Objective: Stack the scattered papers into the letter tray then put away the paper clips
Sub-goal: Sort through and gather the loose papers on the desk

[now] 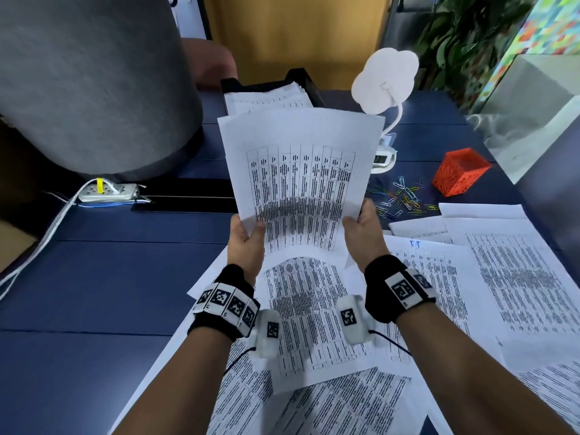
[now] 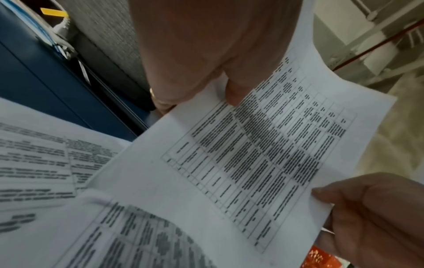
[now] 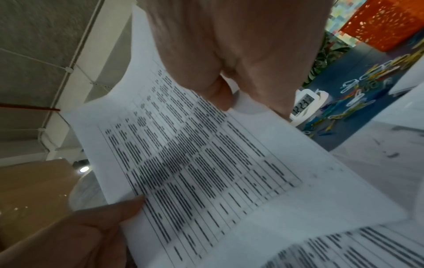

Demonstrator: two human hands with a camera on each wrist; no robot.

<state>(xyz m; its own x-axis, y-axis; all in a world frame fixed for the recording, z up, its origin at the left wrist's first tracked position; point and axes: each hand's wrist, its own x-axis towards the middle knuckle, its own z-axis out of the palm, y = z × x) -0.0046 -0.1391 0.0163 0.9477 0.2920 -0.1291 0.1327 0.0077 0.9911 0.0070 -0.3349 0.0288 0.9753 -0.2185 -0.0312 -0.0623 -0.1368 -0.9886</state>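
Fingers and thumb of the left hand (image 1: pixel 245 243) pinch the near left corner of a printed sheet (image 1: pixel 298 183), and those of the right hand (image 1: pixel 364 233) pinch its near right corner; the left wrist view shows the left thumb (image 2: pixel 234 94) pressed on the printed face with the other fingers behind the paper. Both hands hold this sheet up off the tabletop (image 1: pixel 94 277), tilted away from the person, its far edge reaching toward the letter tray (image 1: pixel 301 76).

Taking the letter tray as landmark: the dark blue tabletop carries it at the far edge. A large grey rounded object (image 1: pixel 94 83) stands to its left. Scattered papers (image 1: pixel 502 277) lie overlapping well on the near side of it, below and to the right of the held sheet. The tray itself is black and already contains printed sheets (image 1: pixel 266 100). A white cloud-shaped lamp (image 1: pixel 386 80) stands just to its right. An orange mesh cup (image 1: pixel 459 171) sits farther right and nearer. A white power strip (image 1: pixel 110 191) lies to its near left. Coloured paper clips (image 1: pixel 401 196) lie loose on the near right, beside the orange cup.
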